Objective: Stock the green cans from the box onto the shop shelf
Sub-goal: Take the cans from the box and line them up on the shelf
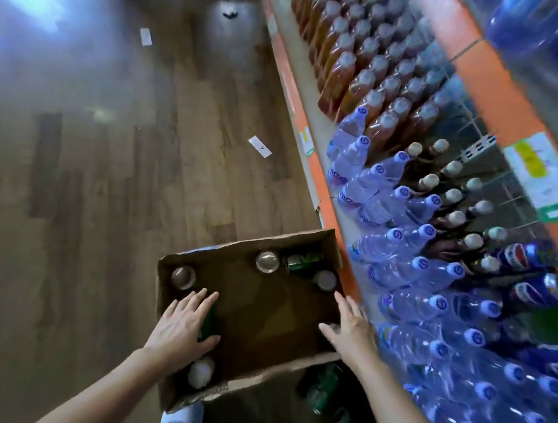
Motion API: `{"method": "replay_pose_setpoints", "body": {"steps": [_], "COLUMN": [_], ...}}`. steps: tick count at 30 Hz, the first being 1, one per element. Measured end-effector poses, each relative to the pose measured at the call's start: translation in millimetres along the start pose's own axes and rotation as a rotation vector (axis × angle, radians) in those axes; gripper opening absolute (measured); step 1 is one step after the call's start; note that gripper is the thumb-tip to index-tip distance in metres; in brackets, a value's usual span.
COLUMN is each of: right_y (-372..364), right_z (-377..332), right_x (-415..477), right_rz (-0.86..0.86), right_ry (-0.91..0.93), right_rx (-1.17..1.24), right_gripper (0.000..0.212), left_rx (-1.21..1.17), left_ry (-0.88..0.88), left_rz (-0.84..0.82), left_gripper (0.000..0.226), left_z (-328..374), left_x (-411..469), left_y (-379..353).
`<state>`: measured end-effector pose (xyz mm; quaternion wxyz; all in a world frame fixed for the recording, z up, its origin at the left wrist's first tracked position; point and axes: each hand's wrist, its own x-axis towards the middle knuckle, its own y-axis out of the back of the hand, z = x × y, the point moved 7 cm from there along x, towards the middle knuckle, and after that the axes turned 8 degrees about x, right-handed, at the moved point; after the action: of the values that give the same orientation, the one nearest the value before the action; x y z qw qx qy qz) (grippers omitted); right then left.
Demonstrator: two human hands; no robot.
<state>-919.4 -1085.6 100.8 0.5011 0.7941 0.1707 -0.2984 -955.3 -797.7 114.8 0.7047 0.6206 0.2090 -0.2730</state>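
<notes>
An open cardboard box (pixel 293 323) stands on the floor beside the shelf (pixel 340 238). Inside it are several green cans: silver tops at the far side (pixel 267 261) and left (pixel 183 277), one lying on its side (pixel 303 262), and one near my left wrist (pixel 200 372). My left hand (pixel 179 328) is in the box's left part, fingers and thumb round a green can (pixel 208 322). My right hand (pixel 351 329) reaches in at the right wall with fingers straight, over a can top (pixel 334 327) that is mostly hidden.
The low orange-edged shelf holds rows of clear water bottles (pixel 398 272), amber bottles (pixel 353 47) and dark cola bottles (pixel 520 257). More green cans (pixel 321 388) lie below the box's near edge. White paper slips (pixel 260 146) lie on the wooden floor.
</notes>
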Motion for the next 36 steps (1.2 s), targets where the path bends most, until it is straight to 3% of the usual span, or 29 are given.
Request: {"method": "replay_pose_setpoints", "body": {"steps": [11,18,23,29,36], "right_y": [-69,-81,-82,-82,-82], "right_z": [19,34,43,40,37], "right_x": [142,191,200,203,204], "right_rz": [0.101,0.122,0.108,0.108,0.111], "right_ry": [0.178,0.225,0.242,0.291,0.343], "right_rx": [-0.092,-0.191,-0.324,-0.511,-0.579], "right_gripper": [0.069,0.077,0.083,0.079,0.076], "left_rx": [0.091,0.054,0.166,0.388,0.358], "left_ry": [-0.207,-0.429,-0.433,-0.423,-0.407], "left_rz": [0.157,0.120,0.114,0.180,0.082], "left_gripper": [0.086,0.087,0.089,0.064,0.075], "left_z": [28,67,66,76,73], "left_x": [181,239,263,280,281], "left_y": [-51,-62,-78,-84,-84]}}
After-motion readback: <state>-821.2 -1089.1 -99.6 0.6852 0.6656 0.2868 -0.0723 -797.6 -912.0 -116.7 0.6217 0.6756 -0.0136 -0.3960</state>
